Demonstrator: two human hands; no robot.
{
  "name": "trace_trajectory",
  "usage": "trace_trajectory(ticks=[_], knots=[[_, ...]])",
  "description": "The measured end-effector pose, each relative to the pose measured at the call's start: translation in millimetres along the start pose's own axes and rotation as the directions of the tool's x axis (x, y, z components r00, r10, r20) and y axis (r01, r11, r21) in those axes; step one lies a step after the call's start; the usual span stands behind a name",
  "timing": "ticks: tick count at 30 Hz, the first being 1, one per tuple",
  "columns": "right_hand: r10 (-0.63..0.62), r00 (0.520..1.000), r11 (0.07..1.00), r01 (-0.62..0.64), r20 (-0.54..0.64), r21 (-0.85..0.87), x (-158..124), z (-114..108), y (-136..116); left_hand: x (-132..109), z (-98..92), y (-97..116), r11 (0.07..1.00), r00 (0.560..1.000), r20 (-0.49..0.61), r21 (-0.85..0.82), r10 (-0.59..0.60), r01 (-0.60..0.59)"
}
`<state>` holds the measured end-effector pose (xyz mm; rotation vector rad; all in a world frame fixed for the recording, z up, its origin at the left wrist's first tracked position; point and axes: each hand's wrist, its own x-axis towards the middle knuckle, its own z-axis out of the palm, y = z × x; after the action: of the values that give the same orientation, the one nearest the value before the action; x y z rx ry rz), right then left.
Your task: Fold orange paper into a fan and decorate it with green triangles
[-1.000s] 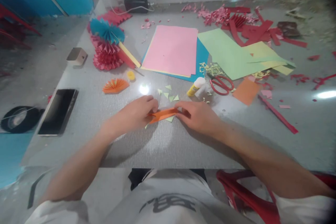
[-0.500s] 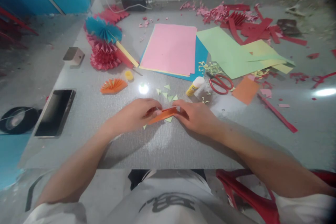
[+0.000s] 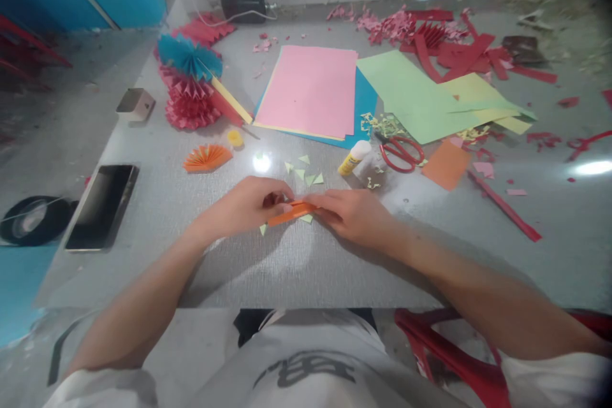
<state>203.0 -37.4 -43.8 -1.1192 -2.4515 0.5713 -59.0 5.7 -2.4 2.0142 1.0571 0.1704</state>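
A narrow folded strip of orange paper (image 3: 287, 213) is held between both hands just above the grey table. My left hand (image 3: 248, 204) pinches its left part with thumb and fingers. At its right end, my right hand (image 3: 351, 213) closes thumb and fingers on the paper. Small pale green triangles (image 3: 300, 174) lie around the strip. Up and left sits an orange pleated fan (image 3: 207, 158). A glue stick (image 3: 354, 158) with a white cap and red-handled scissors (image 3: 402, 153) lie beyond my right hand.
Pink sheets (image 3: 310, 89) lie on yellow and blue ones, beside green sheets (image 3: 421, 95). Red scraps (image 3: 459, 54) cover the back right. An orange piece (image 3: 447, 164) lies right of the scissors. At left are a phone (image 3: 102, 207), a small box (image 3: 136, 104) and a blue fan (image 3: 189, 57).
My right hand has moved slightly left along the orange strip, and its fingers have closed flatter over the end. My left hand keeps its pinch with little movement.
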Motion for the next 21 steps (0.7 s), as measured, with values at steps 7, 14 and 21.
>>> trace_trajectory(ticks=[7,14,21], knots=[[-0.112,0.993,0.992,0.110,-0.032,-0.062,-2.9,6.1,4.5,-0.7,-0.2,1.2,0.998,0.998,-0.034,-0.043,-0.049,0.048],[0.019,1.000,0.999,-0.020,0.005,0.031,-0.1,1.5,-2.7,-0.2,-0.2,0.8,0.997,0.998,-0.041,-0.055,-0.053,0.051],[0.081,0.997,0.996,-0.081,-0.016,0.026,-0.5,2.4,-2.9,1.8,2.2,-0.1,0.998,0.994,-0.107,0.059,-0.022,0.028]])
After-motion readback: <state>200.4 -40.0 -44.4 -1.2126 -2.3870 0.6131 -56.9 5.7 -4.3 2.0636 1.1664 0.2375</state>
